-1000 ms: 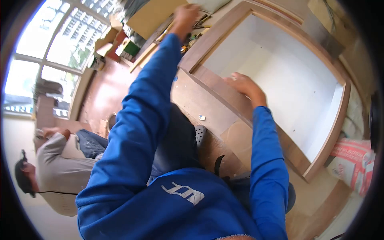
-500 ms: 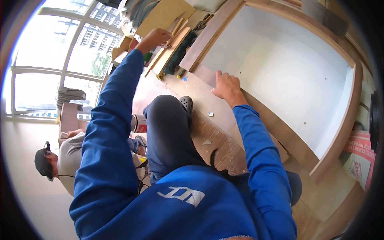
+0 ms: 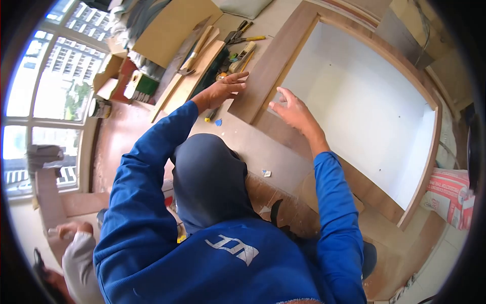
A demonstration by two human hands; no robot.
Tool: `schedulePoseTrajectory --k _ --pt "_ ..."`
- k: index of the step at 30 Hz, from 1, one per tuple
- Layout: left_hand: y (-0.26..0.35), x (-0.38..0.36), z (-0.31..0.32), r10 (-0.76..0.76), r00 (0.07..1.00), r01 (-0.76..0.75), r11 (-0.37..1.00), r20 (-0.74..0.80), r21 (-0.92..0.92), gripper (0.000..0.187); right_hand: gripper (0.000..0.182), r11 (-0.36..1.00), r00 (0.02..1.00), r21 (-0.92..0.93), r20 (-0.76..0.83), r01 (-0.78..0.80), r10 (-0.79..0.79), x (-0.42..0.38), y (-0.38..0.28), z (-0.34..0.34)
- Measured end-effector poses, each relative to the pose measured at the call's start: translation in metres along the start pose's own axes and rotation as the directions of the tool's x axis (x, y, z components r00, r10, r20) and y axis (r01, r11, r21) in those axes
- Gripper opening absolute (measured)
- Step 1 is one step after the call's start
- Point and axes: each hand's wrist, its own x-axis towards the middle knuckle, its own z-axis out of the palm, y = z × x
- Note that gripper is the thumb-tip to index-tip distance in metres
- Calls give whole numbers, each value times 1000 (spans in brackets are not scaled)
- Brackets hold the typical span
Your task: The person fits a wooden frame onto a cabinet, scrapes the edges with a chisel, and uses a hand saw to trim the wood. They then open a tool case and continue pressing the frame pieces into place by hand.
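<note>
My left hand [image 3: 223, 91], fingers stretched out and holding nothing, is at the left edge of a brown wooden frame board [image 3: 251, 86]. Across the corner from it, my right hand [image 3: 294, 112] is raised with thumb and fingers apart, also with nothing in it. It overlaps the lower left corner of a large shallow cabinet box [image 3: 362, 106] with a white inside and wooden rim. A hammer [image 3: 195, 53] with a wooden handle lies on wooden strips [image 3: 200, 68] beyond my left hand.
Pliers [image 3: 240, 38] and other hand tools lie between the strips and the cabinet. Cardboard [image 3: 174, 30] and a green box [image 3: 142, 86] stand by the window. Another person's hand [image 3: 73, 229] is at lower left. A red-and-white cement bag [image 3: 448, 190] sits at right.
My left hand has moved from over the hammer to the frame board's edge. My right hand has lifted from the lower frame board, its fingers spreading. The view has turned and shifted.
</note>
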Motion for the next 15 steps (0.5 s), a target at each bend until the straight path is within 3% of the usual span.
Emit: schedulePoseTrajectory --k 2,3,5,6,8,9,10,12,15 --pt "-13 18 -9 50 997 -45 995 60 -94 65 68 990 984 -136 -178 -45 20 15 6 19" --pt "-18 28 -12 67 994 -56 991 87 -118 65 68 984 981 -162 -192 -70 38 20 1 23" --pt "-24 42 -18 156 981 -126 967 120 -222 55 60 973 913 155 -346 -170 215 29 -12 36" --pt "-25 46 -21 166 976 -127 960 140 -250 55 60 972 905 133 -358 -194 230 33 -19 46" --pt "-33 53 -24 191 971 -122 909 140 -399 45 52 889 701 426 -584 -165 410 38 -27 67" --pt "-42 59 -28 177 973 -85 873 151 -480 37 48 869 672 475 -601 -137 434 41 -18 73" --pt "-48 62 -30 174 970 -66 860 169 -505 37 48 871 658 462 -606 -167 448 44 -14 78" --pt "-53 73 -30 107 977 25 801 183 -598 27 42 941 671 244 -661 -233 337 49 -5 83" --pt "-57 102 -36 76 954 130 770 292 -625 15 38 949 661 136 -689 -285 297 50 3 85"
